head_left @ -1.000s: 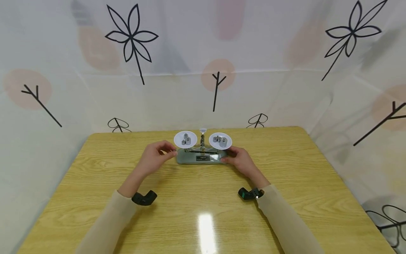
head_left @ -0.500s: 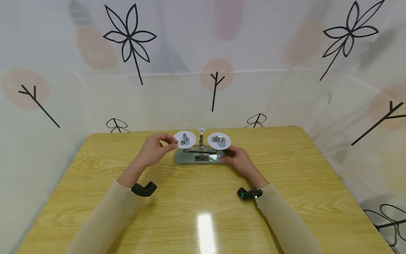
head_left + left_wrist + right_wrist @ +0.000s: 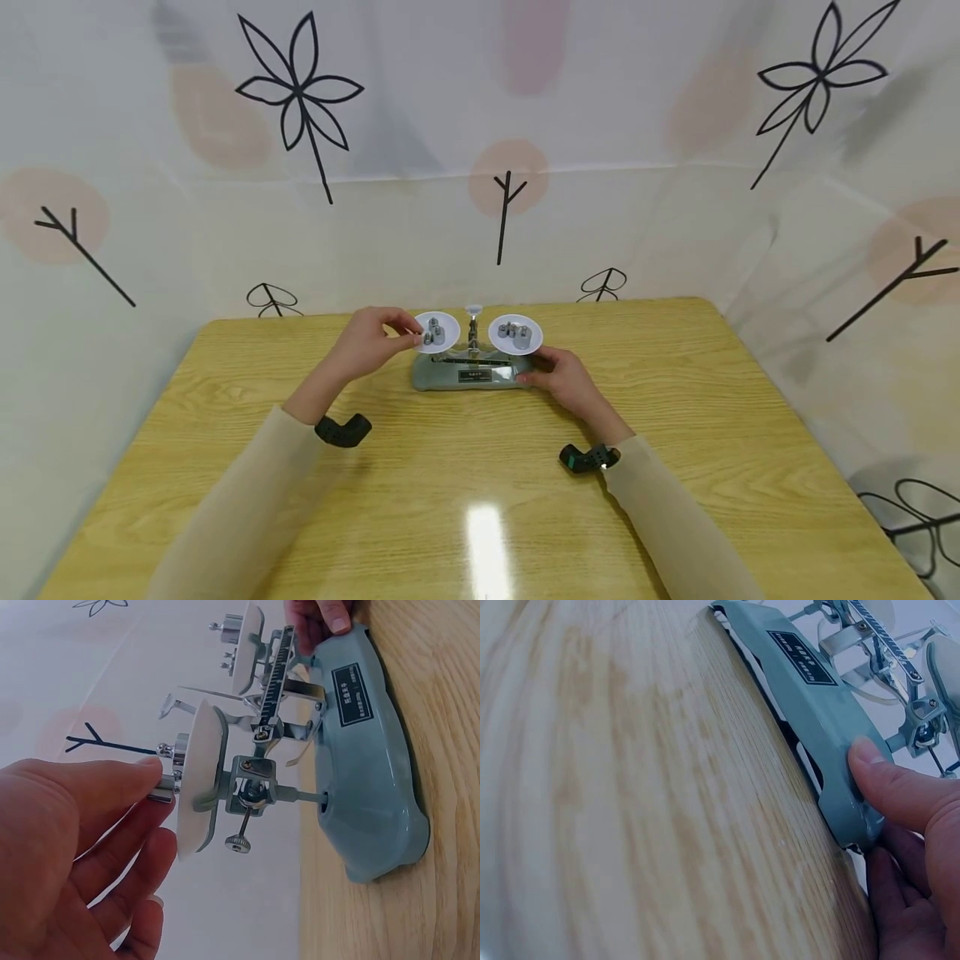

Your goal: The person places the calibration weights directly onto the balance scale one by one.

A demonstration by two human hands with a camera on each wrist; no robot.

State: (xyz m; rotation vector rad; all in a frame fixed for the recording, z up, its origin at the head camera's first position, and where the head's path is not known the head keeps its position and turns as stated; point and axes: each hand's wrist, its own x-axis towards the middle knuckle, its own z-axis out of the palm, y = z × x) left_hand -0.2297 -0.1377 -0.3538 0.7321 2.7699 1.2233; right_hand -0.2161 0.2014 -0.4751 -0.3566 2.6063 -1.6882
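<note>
A balance scale with a grey-green base (image 3: 476, 377) stands near the table's back edge. Its left white pan (image 3: 451, 323) and right white pan (image 3: 514, 343) each carry several metal weights. At the left pan's near-left rim is my left hand (image 3: 369, 343); in the left wrist view, its thumb and index finger pinch a small metal weight (image 3: 163, 787). My right hand (image 3: 567, 382) grips the base's right end. The right wrist view shows its thumb (image 3: 889, 780) on the base's front face, with the other fingers behind the end, partly hidden.
The scale rests on a wood-grain table (image 3: 465, 467). A patterned cloth (image 3: 420, 242) hangs close behind it and at both sides. Black wrist cameras (image 3: 343, 431) sit on both wrists.
My left hand has risen from beside the base's left end to the left pan, and its fingertips now meet a weight there. The right hand stays at the base.
</note>
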